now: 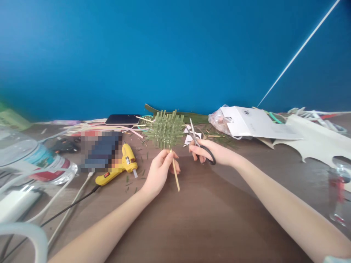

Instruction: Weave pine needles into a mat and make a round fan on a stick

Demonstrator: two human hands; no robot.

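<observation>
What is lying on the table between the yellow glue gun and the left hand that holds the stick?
In the head view, only small green cuttings lie on the brown table between the yellow glue gun and the left hand; nothing larger.

A yellow glue gun [118, 166] lies on the brown table [203, 215], with a black phone [122, 119] farther back. A plastic bottle [33, 160] lies on its side at the left. White paper [253, 124] and a clear bag [219, 118] sit by the blue wall [164, 51].
</observation>
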